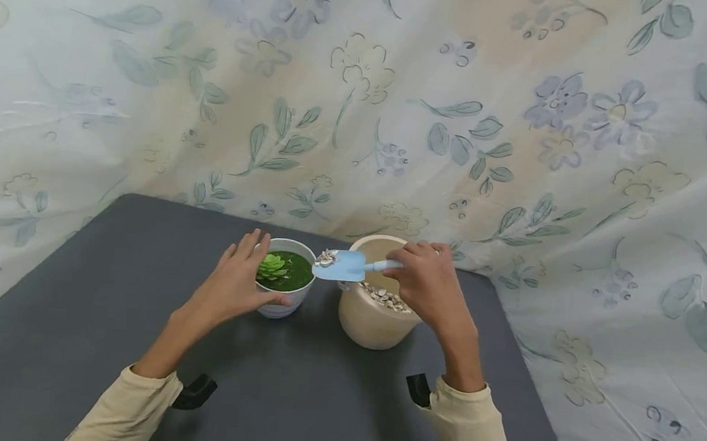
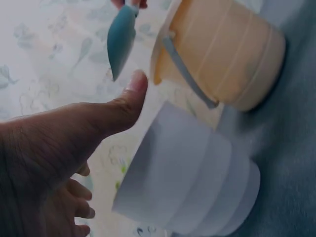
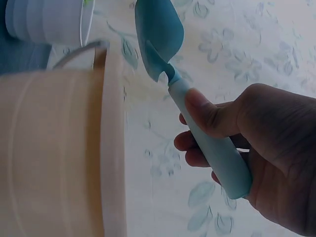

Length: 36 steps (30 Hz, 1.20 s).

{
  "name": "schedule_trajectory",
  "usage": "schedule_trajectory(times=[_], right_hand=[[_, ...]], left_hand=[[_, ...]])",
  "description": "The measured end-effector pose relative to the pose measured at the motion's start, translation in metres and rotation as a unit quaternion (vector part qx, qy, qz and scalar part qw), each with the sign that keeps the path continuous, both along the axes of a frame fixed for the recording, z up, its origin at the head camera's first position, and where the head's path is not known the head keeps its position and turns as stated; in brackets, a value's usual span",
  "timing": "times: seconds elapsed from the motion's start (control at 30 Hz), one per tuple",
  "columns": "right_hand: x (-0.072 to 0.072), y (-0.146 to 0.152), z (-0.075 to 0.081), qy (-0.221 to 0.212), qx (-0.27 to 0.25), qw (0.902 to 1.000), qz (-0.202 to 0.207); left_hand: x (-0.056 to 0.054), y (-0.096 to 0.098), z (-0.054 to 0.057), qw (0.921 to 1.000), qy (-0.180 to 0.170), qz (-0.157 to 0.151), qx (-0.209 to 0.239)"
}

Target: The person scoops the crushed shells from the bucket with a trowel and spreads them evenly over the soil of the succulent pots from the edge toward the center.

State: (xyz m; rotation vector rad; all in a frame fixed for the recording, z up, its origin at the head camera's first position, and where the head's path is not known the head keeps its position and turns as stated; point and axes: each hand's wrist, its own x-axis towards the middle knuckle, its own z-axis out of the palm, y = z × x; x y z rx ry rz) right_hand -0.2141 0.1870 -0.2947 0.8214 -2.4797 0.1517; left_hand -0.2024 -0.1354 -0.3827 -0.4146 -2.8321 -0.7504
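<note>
My right hand (image 1: 432,285) grips the handle of a light-blue hand trowel (image 1: 350,269), with the thumb along the handle in the right wrist view. Pale pebbles (image 1: 326,258) lie at the tip of its blade, which is above the gap between two containers, close to the white pot's rim. That ridged white pot (image 1: 284,310) holds a green succulent (image 1: 271,267) on a green mossy surface. My left hand (image 1: 230,283) is beside the pot, fingers extended and thumb apart; contact with the pot cannot be told. Below my right hand stands a cream bucket (image 1: 376,329) with more pebbles (image 1: 391,298) inside.
Both containers stand on a dark grey table (image 1: 290,395). A floral cloth (image 1: 362,110) hangs behind the table and runs along its sides. The bucket's grey carrying handle (image 2: 190,74) hangs down on the side facing the pot.
</note>
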Motion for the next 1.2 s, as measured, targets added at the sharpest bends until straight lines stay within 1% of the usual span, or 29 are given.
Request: schedule_trajectory(times=[0.13,0.2,0.27,0.3,0.37,0.43,0.53,0.63,0.8,0.9,0.97,1.1,1.2], right_hand=[[-0.001,-0.016,0.001,-0.012,0.02,0.9996,0.017],[-0.001,-0.024,0.001,-0.018,0.035,0.999,0.018],[-0.002,-0.03,0.001,-0.023,0.05,0.9983,0.016],[-0.002,-0.033,0.0,-0.027,0.057,0.9979,0.016],[-0.004,-0.039,-0.001,-0.033,0.075,0.9965,0.018],[-0.006,-0.047,-0.003,-0.048,0.09,0.9945,0.024],[-0.01,-0.059,-0.005,-0.087,0.109,0.9896,0.035],[-0.015,-0.069,-0.006,-0.126,0.124,0.9834,0.042],[-0.024,-0.079,-0.003,-0.169,0.142,0.974,0.052],[-0.028,-0.082,0.0,-0.196,0.14,0.9696,0.044],[-0.03,-0.084,0.001,-0.209,0.137,0.9677,0.034],[-0.031,-0.087,0.002,-0.217,0.13,0.9673,0.022],[-0.031,-0.088,0.003,-0.215,0.127,0.9681,0.017]], left_hand=[[-0.002,-0.007,-0.005,0.9991,-0.041,0.002,0.004],[-0.004,-0.009,-0.008,0.9981,-0.06,0.003,0.011],[-0.006,-0.009,-0.011,0.9972,-0.071,0.002,0.023],[-0.007,-0.008,-0.012,0.9971,-0.071,0.003,0.028],[-0.008,-0.008,-0.014,0.9976,-0.061,0.005,0.032],[-0.008,-0.007,-0.016,0.9978,-0.051,0.01,0.04],[-0.007,-0.007,-0.017,0.9972,-0.048,0.027,0.051],[-0.007,-0.007,-0.017,0.9954,-0.061,0.039,0.063],[-0.009,-0.005,-0.019,0.9923,-0.09,0.043,0.073],[-0.01,-0.005,-0.019,0.9919,-0.091,0.045,0.077],[-0.011,-0.005,-0.019,0.9922,-0.085,0.047,0.078],[-0.011,-0.008,-0.018,0.9927,-0.074,0.049,0.081],[-0.013,-0.013,-0.018,0.9934,-0.072,0.038,0.081]])
